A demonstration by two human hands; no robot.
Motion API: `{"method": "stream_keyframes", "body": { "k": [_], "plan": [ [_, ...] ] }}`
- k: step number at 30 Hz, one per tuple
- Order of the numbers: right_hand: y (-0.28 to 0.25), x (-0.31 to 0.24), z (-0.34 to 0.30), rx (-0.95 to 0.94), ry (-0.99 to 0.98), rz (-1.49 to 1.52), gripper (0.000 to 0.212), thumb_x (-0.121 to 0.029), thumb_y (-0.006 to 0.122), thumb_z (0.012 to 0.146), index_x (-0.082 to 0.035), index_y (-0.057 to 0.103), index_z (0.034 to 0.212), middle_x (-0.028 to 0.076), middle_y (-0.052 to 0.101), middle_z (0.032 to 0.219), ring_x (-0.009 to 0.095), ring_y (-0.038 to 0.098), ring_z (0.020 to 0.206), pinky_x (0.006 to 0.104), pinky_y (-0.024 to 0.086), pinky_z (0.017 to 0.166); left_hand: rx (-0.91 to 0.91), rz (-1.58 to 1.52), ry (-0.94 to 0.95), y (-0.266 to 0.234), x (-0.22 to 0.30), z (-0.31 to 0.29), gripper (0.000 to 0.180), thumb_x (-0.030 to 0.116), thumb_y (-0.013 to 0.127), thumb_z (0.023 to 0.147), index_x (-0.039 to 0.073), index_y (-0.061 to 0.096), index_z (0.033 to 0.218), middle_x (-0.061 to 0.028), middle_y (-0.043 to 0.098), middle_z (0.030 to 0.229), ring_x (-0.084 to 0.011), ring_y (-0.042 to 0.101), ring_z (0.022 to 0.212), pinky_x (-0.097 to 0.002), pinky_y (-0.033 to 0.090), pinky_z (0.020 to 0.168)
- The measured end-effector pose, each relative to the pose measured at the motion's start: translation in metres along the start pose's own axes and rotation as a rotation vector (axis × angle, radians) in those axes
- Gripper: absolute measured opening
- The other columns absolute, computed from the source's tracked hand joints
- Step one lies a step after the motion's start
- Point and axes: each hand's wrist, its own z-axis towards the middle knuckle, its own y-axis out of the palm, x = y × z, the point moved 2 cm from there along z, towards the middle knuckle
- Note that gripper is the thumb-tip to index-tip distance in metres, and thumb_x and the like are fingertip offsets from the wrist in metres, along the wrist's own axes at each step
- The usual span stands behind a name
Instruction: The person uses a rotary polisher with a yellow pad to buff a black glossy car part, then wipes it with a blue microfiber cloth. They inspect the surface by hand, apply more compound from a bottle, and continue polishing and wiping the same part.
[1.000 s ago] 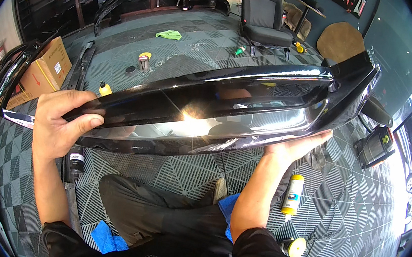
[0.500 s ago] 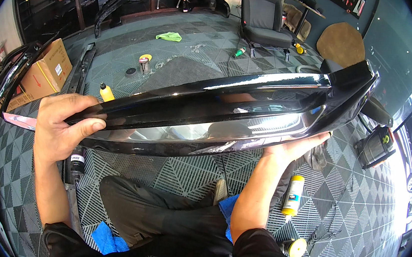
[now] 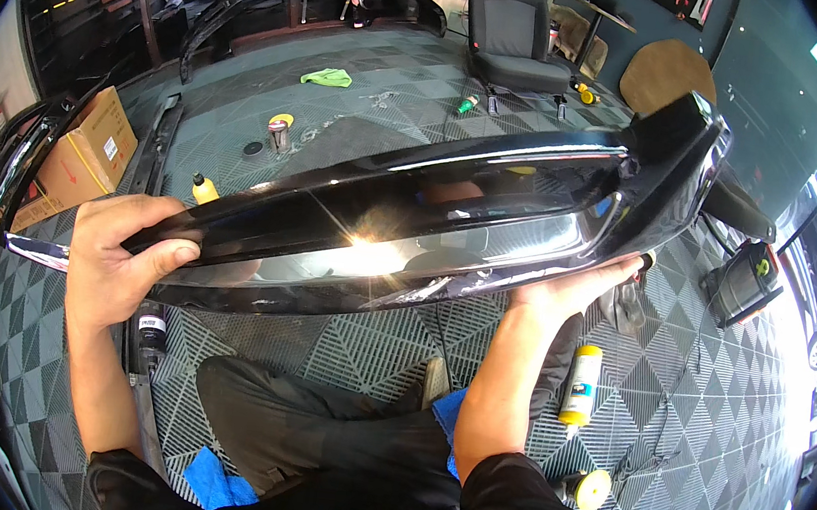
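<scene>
Left hand (image 3: 119, 259): clamps the glossy black bumper trim (image 3: 413, 216) at its left end.
Right hand (image 3: 574, 287): open palm under its right part.

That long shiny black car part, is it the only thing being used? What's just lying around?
In use:
- long glossy black car trim panel
- left hand gripping its left end
- right hand under its right side

Lying about:
- yellow-capped white bottle
- green cloth
- brown cardboard box
- grey car seat
- blue cloth
</scene>
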Motion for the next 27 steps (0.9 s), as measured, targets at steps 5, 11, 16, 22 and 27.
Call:
{"method": "stream_keyframes", "body": {
  "k": [5, 11, 16, 22, 27],
  "plan": [
    [0.018, -0.002, -0.011, 0.066, 0.076, 0.047, 0.079, -0.069, 0.039, 0.095, -0.017, 0.033, 0.154, 0.009, 0.032, 0.159, 0.032, 0.035, 0.143, 0.0505, 0.029, 0.117, -0.003, -0.055, -0.1, 0.001, -0.01, 0.0, 0.035, 0.024, 0.085, 0.074, -0.004, 0.07, 0.09, -0.0098, 0.07, 0.075, -0.0176, 0.067, 0.067, -0.0278, 0.051, 0.064],
    [0.021, 0.006, -0.023, 0.17, 0.155, -0.038, 0.09, -0.074, 0.041, 0.09, -0.014, 0.028, 0.156, 0.012, 0.025, 0.162, 0.035, 0.025, 0.147, 0.0535, 0.021, 0.118, -0.011, -0.121, -0.184, -0.001, -0.022, -0.003, 0.034, 0.025, 0.084, 0.077, -0.004, 0.071, 0.091, -0.0062, 0.069, 0.077, -0.0131, 0.065, 0.069, -0.0262, 0.051, 0.066],
    [0.001, 0.005, -0.023, -0.026, 0.281, 0.056, 0.095, -0.074, 0.048, 0.088, -0.015, 0.02, 0.158, 0.007, 0.014, 0.165, 0.03, 0.017, 0.15, 0.0483, 0.014, 0.122, -0.068, -0.256, -0.313, -0.001, -0.032, -0.007, 0.037, 0.025, 0.084, 0.079, -0.005, 0.07, 0.094, -0.0053, 0.069, 0.081, -0.0115, 0.064, 0.074, -0.0255, 0.051, 0.07],
    [0.001, 0.017, -0.035, 0.07, 0.298, -0.012, 0.091, -0.074, 0.047, 0.089, -0.012, 0.032, 0.153, 0.007, 0.031, 0.159, 0.03, 0.029, 0.145, 0.0483, 0.02, 0.12, -0.1, -0.337, -0.391, -0.002, -0.057, -0.018, 0.04, 0.024, 0.083, 0.082, -0.008, 0.068, 0.101, -0.0063, 0.07, 0.088, -0.0108, 0.064, 0.081, -0.0255, 0.051, 0.075],
    [-0.016, 0.026, -0.036, 0.019, 0.364, -0.02, 0.083, -0.07, 0.045, 0.093, -0.012, 0.036, 0.151, 0.005, 0.035, 0.157, 0.028, 0.033, 0.142, 0.0458, 0.023, 0.119, -0.164, -0.384, -0.471, 0.001, -0.074, -0.019, 0.045, 0.026, 0.084, 0.082, -0.008, 0.066, 0.106, -0.0021, 0.068, 0.088, -0.0082, 0.061, 0.081, -0.0237, 0.049, 0.074]
  ]
}}
